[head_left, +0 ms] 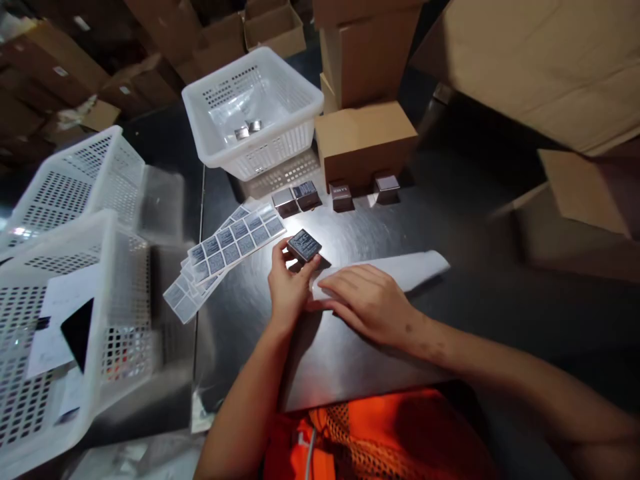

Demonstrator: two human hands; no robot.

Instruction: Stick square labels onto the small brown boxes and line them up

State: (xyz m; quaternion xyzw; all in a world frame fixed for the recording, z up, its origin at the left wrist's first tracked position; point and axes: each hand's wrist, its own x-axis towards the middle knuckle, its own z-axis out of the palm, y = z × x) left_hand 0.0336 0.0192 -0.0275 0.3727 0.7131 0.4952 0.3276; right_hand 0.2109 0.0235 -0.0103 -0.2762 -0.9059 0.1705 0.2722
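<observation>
The small dark box (305, 246) sits above the surface (243, 330), pinched at its edges between the left hand's (290, 287) thumb and fingers, printed face upward. Holding it by the sides looks sound, as it keeps that print uncovered; a light, even pinch should spare the corners. The right hand (370, 297) is partly closed, fingers bent over the near end of a white roll (423, 268); whether it grips or merely rests, I cannot tell. Label sheets (235, 243) overlap just left of the box, and four more small boxes (341, 197) stand beyond. Behind them, a white basket (273, 155) contains clear plastic and two shiny pieces (249, 128); the nearer left basket (129, 273) holds white papers (67, 293) and a black piece (79, 332)
</observation>
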